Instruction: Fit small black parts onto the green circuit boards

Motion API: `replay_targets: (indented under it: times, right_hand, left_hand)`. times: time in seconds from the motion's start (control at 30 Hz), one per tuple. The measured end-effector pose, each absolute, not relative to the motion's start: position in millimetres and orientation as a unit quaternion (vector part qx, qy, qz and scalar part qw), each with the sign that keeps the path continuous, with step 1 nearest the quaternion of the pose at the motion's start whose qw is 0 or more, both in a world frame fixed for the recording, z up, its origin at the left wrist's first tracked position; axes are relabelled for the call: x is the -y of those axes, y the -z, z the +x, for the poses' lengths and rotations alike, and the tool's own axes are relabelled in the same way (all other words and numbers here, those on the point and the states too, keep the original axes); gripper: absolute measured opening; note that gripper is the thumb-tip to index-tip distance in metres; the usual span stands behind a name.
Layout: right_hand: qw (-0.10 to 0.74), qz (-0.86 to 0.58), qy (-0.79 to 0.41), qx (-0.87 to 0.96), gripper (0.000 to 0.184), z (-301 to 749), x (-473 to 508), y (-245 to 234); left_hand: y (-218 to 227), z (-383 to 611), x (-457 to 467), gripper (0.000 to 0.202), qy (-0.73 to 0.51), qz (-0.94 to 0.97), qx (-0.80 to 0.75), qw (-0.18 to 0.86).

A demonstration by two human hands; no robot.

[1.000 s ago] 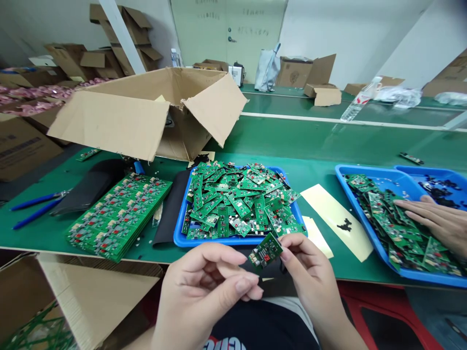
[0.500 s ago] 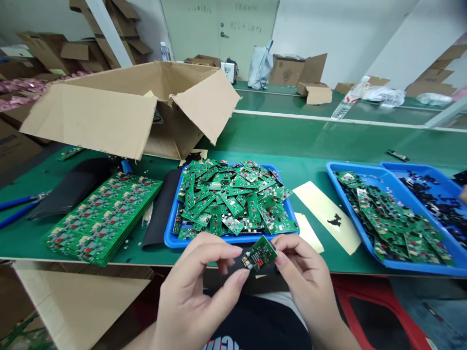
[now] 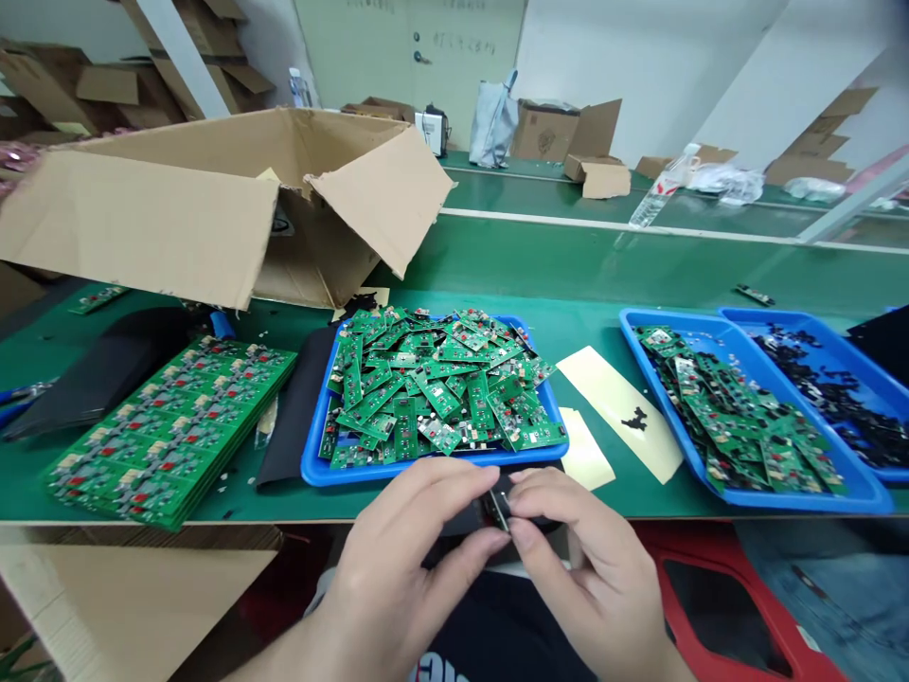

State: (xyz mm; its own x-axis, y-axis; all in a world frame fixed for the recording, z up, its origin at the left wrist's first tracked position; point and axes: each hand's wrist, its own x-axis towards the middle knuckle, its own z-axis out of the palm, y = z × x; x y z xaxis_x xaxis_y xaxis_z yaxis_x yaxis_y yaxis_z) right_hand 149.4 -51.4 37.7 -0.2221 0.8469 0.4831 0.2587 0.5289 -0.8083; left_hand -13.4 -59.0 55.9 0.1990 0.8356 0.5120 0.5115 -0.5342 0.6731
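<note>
Between my two hands is a small circuit board point(image 3: 499, 510), turned nearly edge-on, in front of the table's near edge. My left hand point(image 3: 418, 540) pinches its left side between thumb and fingers. On the other side, my right hand point(image 3: 575, 549) grips it with thumb and forefinger. Fingers hide most of the board, and a dark part on it is too small to make out. Just beyond my hands stands a blue tray point(image 3: 426, 474) heaped with loose green circuit boards point(image 3: 440, 379).
Stacked board panels point(image 3: 170, 426) lie at left, below an open cardboard box point(image 3: 142, 218). Yellowish sheets point(image 3: 617, 407) with small black pieces lie right of the tray. Further right are a tray of boards point(image 3: 802, 502) and a tray of black parts point(image 3: 830, 379).
The circuit board has turned from face-up to nearly edge-on. My left hand, apart from it or barely touching before, has closed on it. The view has shifted slightly to the right.
</note>
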Motion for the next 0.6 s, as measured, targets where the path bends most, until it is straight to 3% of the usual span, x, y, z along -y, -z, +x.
replay_targets:
  times: [0.33,0.5,0.6]
  right_hand:
    - [0.462,-0.427,-0.289,0.721,0.016,144,51,-50]
    - [0.434,-0.422,-0.362,0.709,0.052,146,49,-53]
    - [0.408,-0.425,-0.321,0.741,0.020,146,47,-59]
  left_hand:
    - [-45,-14,58,0.041,-0.500,0.711,-0.439,0.229]
    - [-40,-14,58,0.043,-0.520,0.696,-0.429,0.247]
    - [-38,-13,58,0.042,-0.535,0.676,-0.431,0.266]
